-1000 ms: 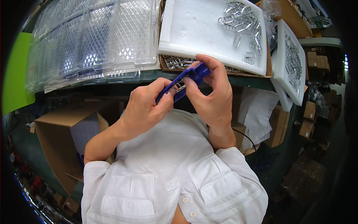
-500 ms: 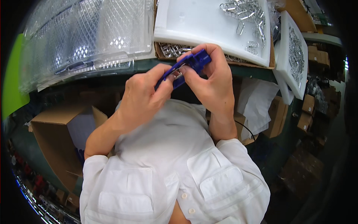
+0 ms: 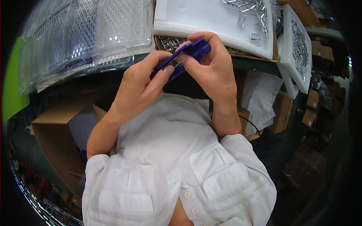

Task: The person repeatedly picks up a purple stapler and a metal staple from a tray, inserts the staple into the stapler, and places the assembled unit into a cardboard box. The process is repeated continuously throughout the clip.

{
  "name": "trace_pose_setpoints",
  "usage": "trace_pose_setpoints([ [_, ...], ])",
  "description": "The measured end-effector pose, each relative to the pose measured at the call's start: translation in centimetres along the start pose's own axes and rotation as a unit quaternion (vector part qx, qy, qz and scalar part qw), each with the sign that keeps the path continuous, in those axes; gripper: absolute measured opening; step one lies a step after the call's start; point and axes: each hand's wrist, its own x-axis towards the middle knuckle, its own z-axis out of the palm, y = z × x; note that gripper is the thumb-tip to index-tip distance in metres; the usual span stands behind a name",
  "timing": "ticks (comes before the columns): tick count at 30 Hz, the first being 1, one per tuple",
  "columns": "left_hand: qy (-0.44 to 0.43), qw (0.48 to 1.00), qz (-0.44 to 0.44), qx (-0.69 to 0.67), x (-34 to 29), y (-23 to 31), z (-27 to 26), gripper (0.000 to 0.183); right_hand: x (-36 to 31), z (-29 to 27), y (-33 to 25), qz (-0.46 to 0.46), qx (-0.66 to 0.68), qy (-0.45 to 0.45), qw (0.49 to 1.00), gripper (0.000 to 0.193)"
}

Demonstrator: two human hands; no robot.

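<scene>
- Head view, centre: a long dark-blue plastic part with an elongated recess and a blocky end (image 3: pixel 198 49) is held in both hands, above the person's lap and just in front of the worktop's dark-green edge (image 3: pixel 260 66). It is tilted, its blocky end up and to the right.
- Head view, left hand (image 3: pixel 137 81): thumb and fingers are closed on the lower-left end of the blue part, the thumb lying at the recess.
- Head view, right hand (image 3: pixel 213 69): fingers wrap behind the blocky end, gripping it, while the thumb presses at the recess.
- Head view, between the thumbs: a small silvery metal piece (image 3: pixel 175 63) shows in the recess, partly hidden, so its full shape cannot be told.
- Head view, beyond the hands: a shallow white foam tray (image 3: pixel 203 19) bears a heap of silvery bent-wire clips (image 3: pixel 256 13). It rests over a brown cardboard box (image 3: pixel 275 51), where more silvery metal pieces (image 3: pixel 171 42) show below the tray's near edge.
- Head view, right: a white foam board (image 3: pixel 288 60) leans with another silvery heap on it.
- Head view, left: clear plastic trays with a diamond pattern (image 3: pixel 122 26) lie stacked on the worktop; below stands an open brown cardboard carton (image 3: pixel 56 147).
</scene>
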Motion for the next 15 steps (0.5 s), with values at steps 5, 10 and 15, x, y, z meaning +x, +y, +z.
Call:
trace_pose_setpoints([
  [5,-0.086,0.972,-0.082,-0.204,0.1,-0.6,-0.6,0.020,-0.2,-1.2,-0.6,0.031,0.184,-0.065,0.980,0.049],
  [10,-0.163,0.907,-0.180,-0.345,0.3,-0.6,-0.9,0.032,-0.8,-1.4,-0.5,0.072,0.264,-0.051,0.960,0.052],
  [15,-0.095,0.934,-0.158,-0.305,0.4,-0.1,-0.5,0.025,-1.8,-1.2,-0.7,-0.212,-0.117,0.098,0.965,0.045],
])
